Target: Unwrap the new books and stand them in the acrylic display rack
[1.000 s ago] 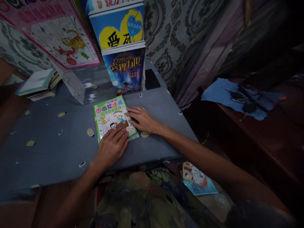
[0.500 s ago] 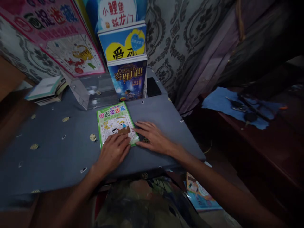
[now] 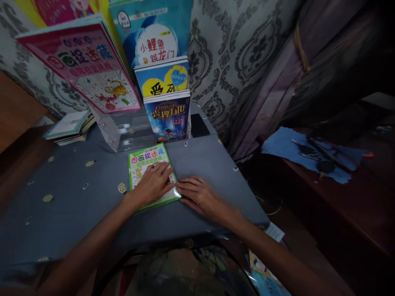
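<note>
- Green-bordered book point(image 3: 146, 158) lies flat on the worktop point(image 3: 206, 158), close to its near edge, in front of the clear stand point(image 3: 107, 130); title printed in multicoloured characters.
- Left hand point(image 3: 154, 181) rests palm down across the middle of the cover — fingers extended and slightly spread, pinching nothing; part of the cover picture is hidden beneath it.
- Right hand point(image 3: 199, 195) is beside the book, over the worktop; fingers stretched out and lying near one another, fingertips at the book's right edge. No pinch seen.
- The clear stand carries upright books: a pink book point(image 3: 89, 72) on the left; on the right a teal book point(image 3: 126, 43), a blue-and-yellow book point(image 3: 162, 78) and, foremost, a dark blue book point(image 3: 168, 117).
- Black flat object point(image 3: 199, 125) lies to the right of the stand — identity cannot be told.
- Small pile of books point(image 3: 69, 126) lies left of the stand.
- Blue cloth point(image 3: 285, 144) lies off to the right, apart from the worktop, with dark items on it.
</note>
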`<state>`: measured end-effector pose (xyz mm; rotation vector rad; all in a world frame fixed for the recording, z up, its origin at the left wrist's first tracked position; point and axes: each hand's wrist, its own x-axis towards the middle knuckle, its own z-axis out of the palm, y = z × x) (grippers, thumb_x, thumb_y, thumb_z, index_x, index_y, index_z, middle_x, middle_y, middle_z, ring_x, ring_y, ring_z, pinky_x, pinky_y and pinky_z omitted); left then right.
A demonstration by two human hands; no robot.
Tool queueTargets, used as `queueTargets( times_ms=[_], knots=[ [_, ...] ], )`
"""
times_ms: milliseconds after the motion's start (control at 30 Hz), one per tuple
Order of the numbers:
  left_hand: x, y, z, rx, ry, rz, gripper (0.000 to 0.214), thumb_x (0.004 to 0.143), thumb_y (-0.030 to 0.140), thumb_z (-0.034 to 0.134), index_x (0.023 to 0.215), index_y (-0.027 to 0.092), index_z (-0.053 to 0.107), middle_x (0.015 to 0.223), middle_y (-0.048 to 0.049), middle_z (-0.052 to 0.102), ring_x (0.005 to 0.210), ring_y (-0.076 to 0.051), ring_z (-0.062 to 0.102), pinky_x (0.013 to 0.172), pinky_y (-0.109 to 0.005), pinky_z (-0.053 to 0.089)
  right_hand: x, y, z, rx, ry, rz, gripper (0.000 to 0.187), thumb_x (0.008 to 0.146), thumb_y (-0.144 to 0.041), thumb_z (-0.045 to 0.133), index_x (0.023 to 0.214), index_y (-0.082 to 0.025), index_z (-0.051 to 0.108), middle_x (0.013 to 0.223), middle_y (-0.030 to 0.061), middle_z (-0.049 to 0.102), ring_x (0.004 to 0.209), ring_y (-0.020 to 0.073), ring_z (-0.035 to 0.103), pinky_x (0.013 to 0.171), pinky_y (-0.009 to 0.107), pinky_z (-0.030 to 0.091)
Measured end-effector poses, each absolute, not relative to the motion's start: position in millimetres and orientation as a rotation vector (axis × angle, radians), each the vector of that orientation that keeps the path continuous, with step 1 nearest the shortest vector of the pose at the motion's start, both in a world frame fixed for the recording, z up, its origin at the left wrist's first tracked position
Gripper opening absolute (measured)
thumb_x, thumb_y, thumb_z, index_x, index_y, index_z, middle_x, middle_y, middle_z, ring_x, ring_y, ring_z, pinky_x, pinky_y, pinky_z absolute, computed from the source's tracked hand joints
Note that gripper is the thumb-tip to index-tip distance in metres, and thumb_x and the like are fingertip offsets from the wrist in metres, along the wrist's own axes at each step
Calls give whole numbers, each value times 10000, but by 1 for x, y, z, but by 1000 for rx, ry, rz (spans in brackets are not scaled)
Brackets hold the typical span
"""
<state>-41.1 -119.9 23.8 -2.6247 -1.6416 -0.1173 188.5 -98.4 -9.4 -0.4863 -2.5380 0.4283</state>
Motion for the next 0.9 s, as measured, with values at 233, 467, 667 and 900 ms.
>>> queueTargets(
  times_ms=[233,467,667,900],
  knots=[
    [-68,-70,18,-2525,-1784,-155,504,1015,455,448,1427,169,493,1511,-161,509,1427,-274,441,1125,-490,369,189,-101,-8,-498,-2529,431,277,987,-259,577,1231,-188,687,1210,114,735,1178,255,631,1009,470,493],
    [-66,-62,4,-2449,-1814,-260,472,1024,400,420,1408,142,512,1515,-170,502,1427,-259,438,1133,-488,343,171,-93,4,-613,-2563,444,215,1007,-230,525,1033,-196,736,1004,79,767,972,223,660,919,401,499],
    [-75,-65,-6,-2463,-1865,-472,395,1016,303,444,1373,175,555,1473,-120,560,1389,-214,483,1159,-445,347,126,-78,5,-846,-2614,302,313,964,-215,541,1249,-154,655,1287,143,674,1207,301,568,1036,481,451],
    [-88,-66,-1,-2339,-1975,-591,329,1018,225,419,1282,208,614,1350,-92,652,1298,-228,560,1101,-424,423,83,-39,9,-1055,-2622,310,434,982,-205,443,1383,-95,566,1476,171,545,1380,309,461,1146,510,364]
  ],
)
